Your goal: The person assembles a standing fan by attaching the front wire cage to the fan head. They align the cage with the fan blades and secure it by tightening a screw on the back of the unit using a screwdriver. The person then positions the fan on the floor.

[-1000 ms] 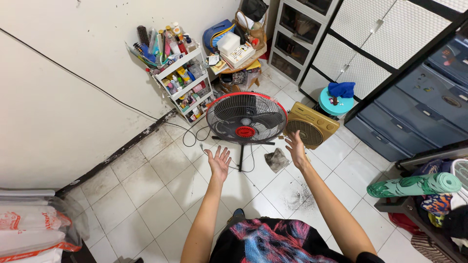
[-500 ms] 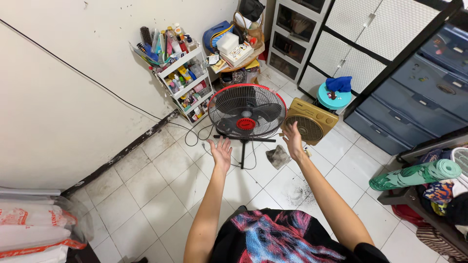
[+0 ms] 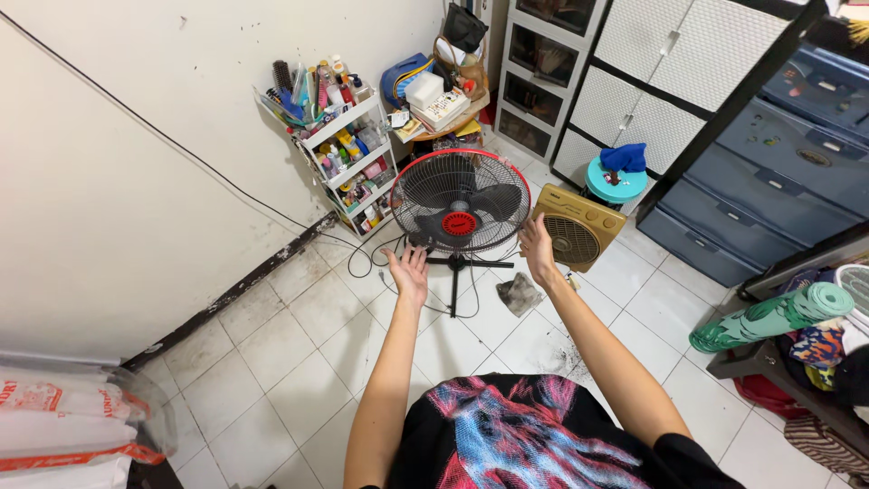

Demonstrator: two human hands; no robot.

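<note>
Fingers spread on both, nothing gripped: my left hand (image 3: pixel 409 272) and right hand (image 3: pixel 536 248) flank the standing fan (image 3: pixel 460 201) at twelve o'clock, palms set to take its round guard from either side. Grey rag (image 3: pixel 520 293) lies at one o'clock, tan box fan (image 3: pixel 576 227) behind it, cluttered white shelf (image 3: pixel 346 154) at eleven.

White tiled floor (image 3: pixel 272 353) is carrying a standing fan (image 3: pixel 460 210), a tan box fan (image 3: pixel 577 237), a grey rag (image 3: pixel 520 293) and cables.
</note>
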